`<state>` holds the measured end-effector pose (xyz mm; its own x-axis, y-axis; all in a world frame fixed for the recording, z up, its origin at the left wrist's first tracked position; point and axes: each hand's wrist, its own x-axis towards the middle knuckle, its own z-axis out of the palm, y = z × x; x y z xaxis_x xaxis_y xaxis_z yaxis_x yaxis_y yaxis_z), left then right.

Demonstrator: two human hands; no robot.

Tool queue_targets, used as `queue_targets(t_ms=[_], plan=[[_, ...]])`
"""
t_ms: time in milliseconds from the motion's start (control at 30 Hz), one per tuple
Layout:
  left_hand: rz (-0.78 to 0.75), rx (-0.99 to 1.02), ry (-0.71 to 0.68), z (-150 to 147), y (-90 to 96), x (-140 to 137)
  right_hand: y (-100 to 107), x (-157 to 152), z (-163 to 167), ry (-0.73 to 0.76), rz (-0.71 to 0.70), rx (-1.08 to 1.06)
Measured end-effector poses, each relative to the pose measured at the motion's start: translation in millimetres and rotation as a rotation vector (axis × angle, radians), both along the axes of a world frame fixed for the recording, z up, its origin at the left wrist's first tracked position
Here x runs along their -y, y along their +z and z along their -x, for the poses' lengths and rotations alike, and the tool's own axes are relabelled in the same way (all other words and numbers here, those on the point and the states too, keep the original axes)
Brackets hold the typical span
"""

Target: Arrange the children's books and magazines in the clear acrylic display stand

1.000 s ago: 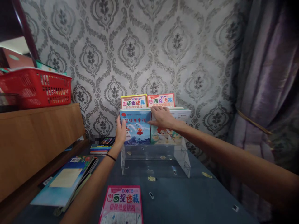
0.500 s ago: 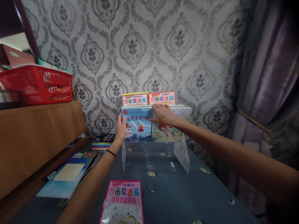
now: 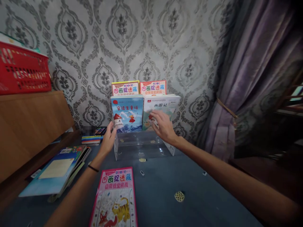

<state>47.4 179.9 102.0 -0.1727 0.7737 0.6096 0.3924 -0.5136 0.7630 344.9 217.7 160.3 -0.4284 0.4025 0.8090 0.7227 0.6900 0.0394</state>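
A clear acrylic stand (image 3: 139, 138) holds books upright in tiers. On its upper front tier a blue storybook (image 3: 127, 115) leans beside a pale green and white book (image 3: 163, 104). My left hand (image 3: 109, 137) is at the stand's left side, by the blue book's lower edge, fingers stretched upward; whether it touches is hard to tell. My right hand (image 3: 164, 126) hovers before the pale book, fingers loosely bent and apart, covering part of its cover. Behind, a yellow-edged book (image 3: 125, 89) and a red-edged book (image 3: 153, 87) show their tops.
A pink picture book (image 3: 113, 198) lies flat on the dark blue tabletop (image 3: 161, 195) in front of the stand. Loose books (image 3: 56, 170) and a small book stack (image 3: 91, 139) lie left. A red basket (image 3: 23, 67) tops a wooden cabinet (image 3: 35, 126); a curtain (image 3: 222, 126) hangs right.
My right hand has come off the books' top edges and moved down in front of the pale book, uncovering its title. My left hand has slid lower along the side. The view has turned right.
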Motion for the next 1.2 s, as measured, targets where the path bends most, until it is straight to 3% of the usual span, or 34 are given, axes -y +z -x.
queue_targets(t_ms=[133, 200, 300, 400, 533, 633, 867, 1200], plan=[[0.088, -0.037, 0.056, 9.7, -46.4, 33.1, -83.1, 9.5, -4.1, 0.123, 0.197, 0.048], [0.132, -0.094, 0.103, 16.1, -73.3, 49.3, -113.7, 14.8, 0.6, 0.125, 0.224, 0.024], [0.203, -0.209, 0.135, 28.3, -109.1, 68.7, -138.6, 26.1, 16.5, 0.118, 0.234, -0.035], [0.286, -0.273, 0.130, 40.2, -128.1, 82.2, -150.6, 43.9, 41.5, 0.219, 0.332, -0.041], [0.321, -0.306, 0.078, 48.6, -126.1, 92.7, -169.1, 73.1, 77.8, 0.388, 0.564, 0.049], [0.319, -0.414, 0.061, 50.2, -119.7, 95.5, -182.8, 85.7, 93.8, 0.441, 0.646, 0.177], [0.270, -0.727, 0.047, 42.9, -116.5, 101.2, -186.8, 85.7, 94.0, 0.445, 0.651, 0.241], [0.259, -0.810, 0.101, 36.7, -111.9, 103.4, -185.3, 97.8, 96.3, 0.436, 0.553, 0.353]])
